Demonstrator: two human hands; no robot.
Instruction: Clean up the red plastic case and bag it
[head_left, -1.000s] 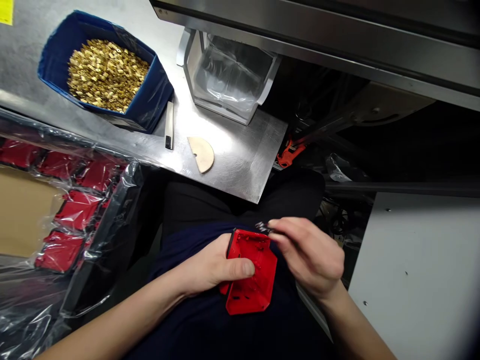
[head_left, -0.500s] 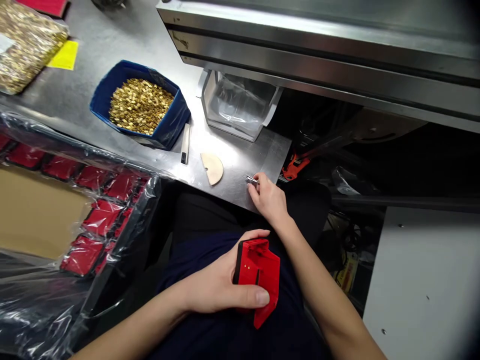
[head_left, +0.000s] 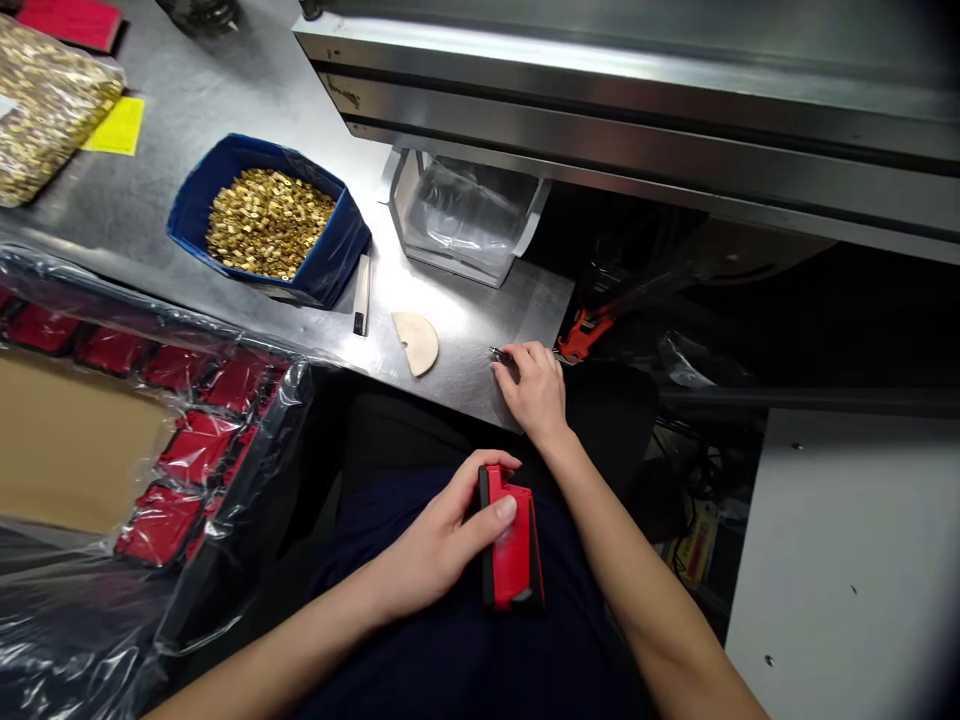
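My left hand [head_left: 446,530] grips a red and black plastic housing [head_left: 511,550] above my lap, its thumb lying across the red face and its fingers behind. At the right end of the metal bench, my right hand [head_left: 534,390] is closed over a slim dark tool with a shiny metal tip [head_left: 501,354]. The tip points left, and the fingers cover much of the tool. To the left of that hand lies a pale half-round disc [head_left: 416,343] with a small notch in its straight side.
A blue bin [head_left: 341,255] holds many small brass pieces, with a narrow white-and-black piece [head_left: 361,295] beside it. Behind stands a clear bin [head_left: 459,262] with plastic bags. A plastic-lined crate [head_left: 247,530] of red parts is at left. An orange-handled tool [head_left: 581,335] sits by the bench corner.
The housing has turned in my left hand, from its hollow inside showing to a flatter, closed red face. My right hand's fingers now reach further over the slim tool. The view has shifted slightly.
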